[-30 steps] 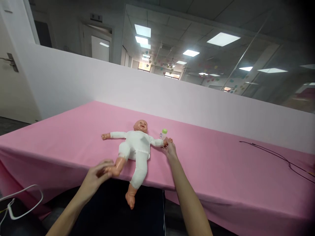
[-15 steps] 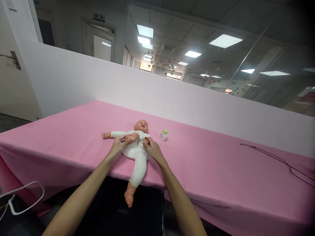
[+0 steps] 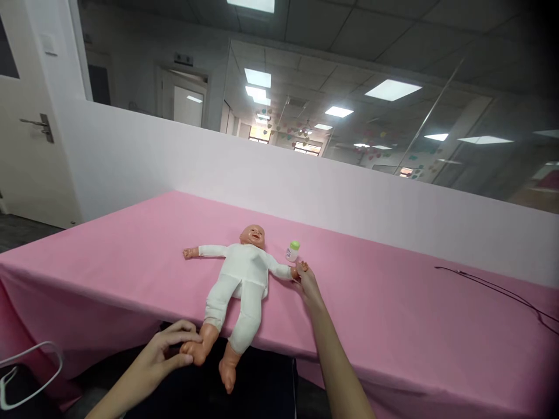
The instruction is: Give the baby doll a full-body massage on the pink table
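Note:
A baby doll [image 3: 244,265] in a white cloth body lies on its back on the pink-covered table [image 3: 371,314], head toward the wall. Its legs extend past the near edge. My left hand [image 3: 168,349] grips the doll's foot [image 3: 196,350] on the left side, thumb below and fingers above. Out to the right, my right hand [image 3: 307,282] pinches the doll's hand [image 3: 297,270], with that arm stretched sideways. Just behind it stands a small white bottle with a green cap [image 3: 293,251], apart from my fingers. The doll's other arm lies spread to the left, untouched.
A thin black cable [image 3: 489,285] lies at the table's right end. The white wall [image 3: 305,189] with a window above borders the far side. A white cord [image 3: 32,352] loops at lower left, and a door [image 3: 39,145] stands beyond the table.
The doll's left-side leg has come down from its raised, bent position with my left hand. My right hand has drawn the doll's arm out to the right. The view has tilted up slightly.

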Demonstrator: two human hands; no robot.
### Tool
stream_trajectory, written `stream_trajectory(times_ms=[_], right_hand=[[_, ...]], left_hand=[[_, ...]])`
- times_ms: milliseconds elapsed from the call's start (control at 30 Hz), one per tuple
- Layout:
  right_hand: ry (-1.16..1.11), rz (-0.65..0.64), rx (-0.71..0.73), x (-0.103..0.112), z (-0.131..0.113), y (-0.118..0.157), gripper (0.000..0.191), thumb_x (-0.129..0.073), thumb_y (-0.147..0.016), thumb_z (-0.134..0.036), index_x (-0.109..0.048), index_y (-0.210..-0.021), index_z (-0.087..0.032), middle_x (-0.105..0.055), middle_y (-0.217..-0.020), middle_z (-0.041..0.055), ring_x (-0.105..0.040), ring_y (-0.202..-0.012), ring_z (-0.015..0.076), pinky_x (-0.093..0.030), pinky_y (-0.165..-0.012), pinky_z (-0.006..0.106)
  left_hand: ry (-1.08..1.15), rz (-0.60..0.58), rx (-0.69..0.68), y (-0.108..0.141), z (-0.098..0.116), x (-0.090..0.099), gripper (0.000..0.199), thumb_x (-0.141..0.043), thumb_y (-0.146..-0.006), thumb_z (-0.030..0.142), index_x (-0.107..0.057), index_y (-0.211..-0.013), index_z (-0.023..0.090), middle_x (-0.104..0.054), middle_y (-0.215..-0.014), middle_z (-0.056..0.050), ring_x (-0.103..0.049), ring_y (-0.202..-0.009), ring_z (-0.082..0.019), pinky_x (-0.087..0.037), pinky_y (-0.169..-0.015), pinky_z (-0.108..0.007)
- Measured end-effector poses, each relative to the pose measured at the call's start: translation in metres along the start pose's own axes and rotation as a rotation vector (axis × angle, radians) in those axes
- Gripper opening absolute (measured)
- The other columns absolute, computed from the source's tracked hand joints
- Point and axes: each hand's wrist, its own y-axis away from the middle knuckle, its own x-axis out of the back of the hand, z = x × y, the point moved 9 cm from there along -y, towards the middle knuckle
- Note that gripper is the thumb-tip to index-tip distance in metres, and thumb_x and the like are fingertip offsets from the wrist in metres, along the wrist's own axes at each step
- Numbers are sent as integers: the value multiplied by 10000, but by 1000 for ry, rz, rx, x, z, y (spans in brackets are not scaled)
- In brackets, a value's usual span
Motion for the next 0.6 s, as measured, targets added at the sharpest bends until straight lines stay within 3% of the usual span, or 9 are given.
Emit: stream_trajectory(times_ms=[100,233,300,367,467,600], right_hand=[[76,-145,94,-31,-17,11,489,-795,-742,-631,-614,-975,-241,-719,-985,69,-701,-974,284,-594,-805,387],[291,-273,294,-82,-44,32,423,-692,-833,-616,-618,-1005,-237,-711,-1067,70,-668,-1019,266,-542,-883,381],[486,-383,372,-108,-43,50,321,-602,-910,-547,-618,-997,-238,-718,-1015,45,-661,-951,246,-516,-883,380],[684,-438,406,-121,-34,64,241,-539,-960,-466,-619,-988,-241,-718,-962,26,-653,-886,237,-496,-854,377],[748,-393,418,-114,-28,65,205,-529,-967,-425,-620,-1000,-245,-712,-935,23,-651,-867,240,-485,-834,374],[398,-243,309,-73,-31,32,327,-658,-860,-530,-637,-981,-227,-712,-920,42,-662,-881,242,-525,-823,364]], left_hand=[[0,69,-30,-20,21,2,269,-764,-894,465,-847,-1030,248,-699,-1073,-94,-669,-1035,-277,-546,-892,-345],[3,253,-135,-91,59,7,321,-769,-879,449,-828,-1086,212,-735,-1175,-119,-658,-1149,-314,-533,-934,-370],[67,287,-156,-127,62,1,362,-774,-859,459,-819,-1078,174,-762,-1188,-133,-668,-1173,-340,-515,-1003,-419],[153,258,-113,-151,50,-10,413,-755,-862,490,-811,-1070,138,-789,-1134,-138,-703,-1119,-355,-529,-985,-439],[202,261,-84,-147,32,-13,474,-761,-859,522,-797,-1130,135,-788,-1163,-145,-714,-1128,-359,-545,-980,-434],[74,386,-91,-82,20,10,412,-796,-838,529,-820,-1085,200,-753,-1213,-127,-687,-1180,-343,-555,-992,-409]])
